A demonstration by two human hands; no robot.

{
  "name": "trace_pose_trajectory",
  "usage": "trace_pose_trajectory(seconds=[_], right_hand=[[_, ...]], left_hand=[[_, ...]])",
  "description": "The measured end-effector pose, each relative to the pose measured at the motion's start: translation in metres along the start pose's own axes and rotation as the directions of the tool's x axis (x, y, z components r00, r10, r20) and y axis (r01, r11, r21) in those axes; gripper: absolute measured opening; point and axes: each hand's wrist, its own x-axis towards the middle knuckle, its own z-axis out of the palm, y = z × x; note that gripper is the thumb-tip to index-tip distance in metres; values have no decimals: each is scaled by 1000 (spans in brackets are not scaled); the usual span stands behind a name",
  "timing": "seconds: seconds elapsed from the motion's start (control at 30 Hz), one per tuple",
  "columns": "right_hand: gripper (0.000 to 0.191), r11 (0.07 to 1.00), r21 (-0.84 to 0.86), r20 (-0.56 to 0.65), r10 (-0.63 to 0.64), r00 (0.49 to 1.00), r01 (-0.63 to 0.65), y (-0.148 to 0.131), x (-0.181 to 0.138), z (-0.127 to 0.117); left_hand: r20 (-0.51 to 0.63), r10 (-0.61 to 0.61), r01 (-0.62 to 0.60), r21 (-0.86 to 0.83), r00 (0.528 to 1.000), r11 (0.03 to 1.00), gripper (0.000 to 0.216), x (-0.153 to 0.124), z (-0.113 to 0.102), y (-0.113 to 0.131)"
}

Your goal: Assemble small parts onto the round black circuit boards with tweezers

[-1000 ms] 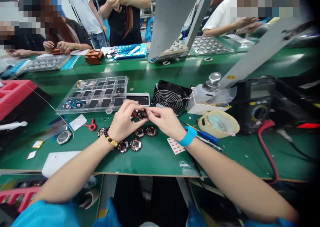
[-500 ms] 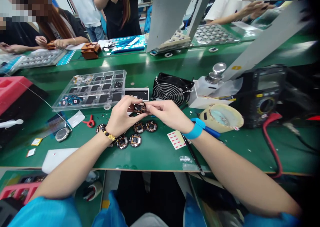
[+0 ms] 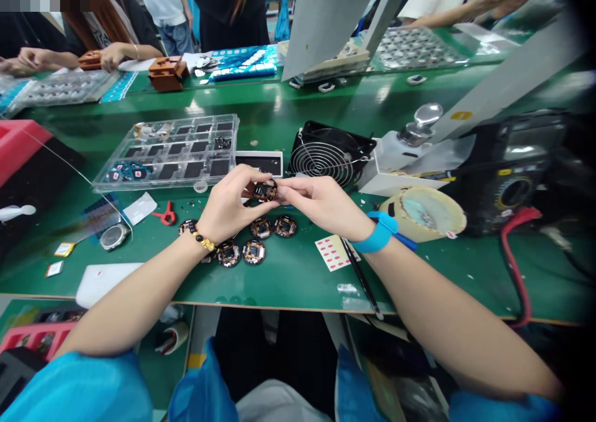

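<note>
One round black-and-copper circuit module (image 3: 265, 190) is gripped at its rim by the bare left hand (image 3: 228, 205), apparently to leave its face exposed; the right hand (image 3: 326, 206) pinches at its right edge, on what I cannot tell; similar round modules (image 3: 254, 252) lie nearer on the green tabletop (image 3: 288, 285), seemingly for easy reach

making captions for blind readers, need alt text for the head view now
A left hand holds a small round circuit board, the right hand at its edge, above a green table where similar boards lie. Beyond the hands are a clear divided box and a black fan.
</note>
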Motion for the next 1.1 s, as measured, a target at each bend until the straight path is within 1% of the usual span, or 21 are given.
trace_pose_trajectory(seconds=[0.17,0.3,0.43,0.53,0.67,0.8,0.97,1.1], right_hand=[[32,999,-45,-44,4,999,-6,3,0,4],[32,1000,8,-97,18,995,-17,4,0,12],[32,999,12,-161,38,986,-36,3,0,17],[31,996,74,-146,55,988,-44,3,1,14],[29,978,200,-129,92,987,-65,1,3,9],[26,964,251,-133,121,984,-84,-3,3,7],[18,977,207,-144,91,985,-60,-3,3,6],[14,988,135,-162,93,982,-71,-1,2,7]], left_hand=[[27,18,-18,-2,999,1000,35,0,0,0],[29,41,-41,3,999,999,32,0,1,0],[19,52,-52,-13,998,999,31,-1,1,2],[15,5,-5,-33,1000,999,35,-1,2,1],[14,-107,108,-141,994,984,44,-1,4,-4],[9,-167,165,-216,986,962,46,-1,5,-8],[15,-168,167,-223,986,960,46,-1,5,-6],[16,-137,138,-176,990,975,43,0,4,-3]])
